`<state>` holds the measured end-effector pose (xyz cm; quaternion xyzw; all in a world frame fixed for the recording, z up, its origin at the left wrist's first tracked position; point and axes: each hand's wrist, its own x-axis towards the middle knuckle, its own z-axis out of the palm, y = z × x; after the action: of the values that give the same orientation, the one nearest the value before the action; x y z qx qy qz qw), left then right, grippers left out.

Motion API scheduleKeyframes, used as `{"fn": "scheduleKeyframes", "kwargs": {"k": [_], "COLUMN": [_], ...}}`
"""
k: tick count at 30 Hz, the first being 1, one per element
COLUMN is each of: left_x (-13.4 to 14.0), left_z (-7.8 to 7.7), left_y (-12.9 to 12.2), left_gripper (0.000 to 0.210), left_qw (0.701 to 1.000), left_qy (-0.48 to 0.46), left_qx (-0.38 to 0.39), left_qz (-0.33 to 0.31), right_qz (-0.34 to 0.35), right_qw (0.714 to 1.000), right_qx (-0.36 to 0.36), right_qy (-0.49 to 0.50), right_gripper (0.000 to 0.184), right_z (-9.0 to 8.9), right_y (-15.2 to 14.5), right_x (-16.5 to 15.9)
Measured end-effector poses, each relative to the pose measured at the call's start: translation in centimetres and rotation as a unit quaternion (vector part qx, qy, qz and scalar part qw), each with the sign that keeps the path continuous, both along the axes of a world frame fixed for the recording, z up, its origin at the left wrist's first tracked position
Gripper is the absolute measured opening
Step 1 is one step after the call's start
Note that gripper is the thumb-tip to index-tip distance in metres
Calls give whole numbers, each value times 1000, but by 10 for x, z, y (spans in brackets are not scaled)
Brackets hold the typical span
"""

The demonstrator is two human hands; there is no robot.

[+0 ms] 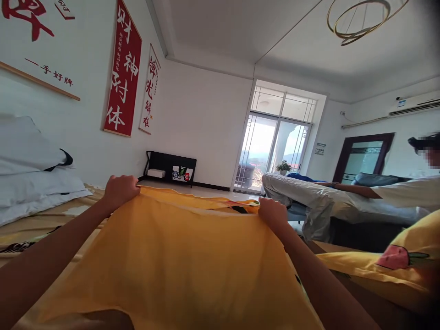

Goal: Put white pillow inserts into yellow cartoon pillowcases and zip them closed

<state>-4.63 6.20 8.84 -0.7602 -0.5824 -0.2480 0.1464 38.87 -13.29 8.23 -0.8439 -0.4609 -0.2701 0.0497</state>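
Observation:
A plain yellow pillowcase (195,256) is stretched between my two hands and fills the lower middle of the view. My left hand (122,190) is closed in a fist around its far left corner. At the far right corner my right hand (274,211) grips the same edge. Between the hands the upper edge sags a little and parts into two layers, with dark and red print showing on the farther one. The fingertips of both hands are hidden from me.
White pillows (37,160) lie on a patterned sheet (30,238) at left. A yellow pillow (415,247) with fruit print is at lower right. Beyond it, a person in a white sleeve (405,191) reaches over a plastic-covered table (309,190). A black rack (170,166) stands by the far wall.

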Motion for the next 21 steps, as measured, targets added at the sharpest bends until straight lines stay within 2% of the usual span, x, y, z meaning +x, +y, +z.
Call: {"fn": "scheduleKeyframes", "kwargs": {"k": [1,2,3,6,7,8,9,10,11,12,15,16,17,18,19,21], "left_x": [-1,0,2,13,17,19,21,20,18,15,1,-3,-6,-7,-6,0], "left_z": [-11,-29,-53,-144,-170,-189,-200,-200,-190,-173,-104,-88,-79,-80,-90,-130], "left_y": [1,1,0,-14,-19,-21,-20,-16,-8,1,22,24,24,21,17,5], "left_gripper": [15,16,19,29,27,23,19,16,14,14,18,21,25,29,33,39], "left_qw": [1000,1000,998,963,954,947,945,947,950,955,979,985,989,991,992,986], "left_qy": [-2,-14,-31,-57,-49,-41,-34,-31,-32,-36,-71,-87,-100,-104,-97,-62], "left_qx": [13,9,-16,-184,-226,-256,-269,-271,-263,-248,-142,-95,-55,-37,-49,-140], "left_qz": [-4,-23,-59,-185,-192,-190,-183,-172,-163,-156,-128,-111,-92,-74,-61,-63], "right_qz": [8,27,52,119,123,123,121,119,116,111,90,88,93,108,130,176], "right_qw": [1000,1000,998,973,965,960,959,961,965,971,987,990,991,989,983,963], "right_qx": [1,-11,-38,-163,-189,-204,-206,-199,-184,-162,-86,-63,-43,-31,-32,-65], "right_qy": [-5,0,15,108,131,147,152,151,145,136,102,93,91,101,124,191], "right_gripper": [48,54,59,63,62,59,55,52,50,50,56,59,62,64,65,67], "right_z": [-12,-31,-57,-148,-172,-188,-194,-190,-177,-158,-92,-79,-74,-78,-91,-135], "right_y": [3,5,7,6,5,5,7,11,16,21,32,34,36,36,36,35], "right_x": [-2,-6,-12,-36,-43,-47,-48,-44,-36,-27,1,5,6,4,-1,-16]}}
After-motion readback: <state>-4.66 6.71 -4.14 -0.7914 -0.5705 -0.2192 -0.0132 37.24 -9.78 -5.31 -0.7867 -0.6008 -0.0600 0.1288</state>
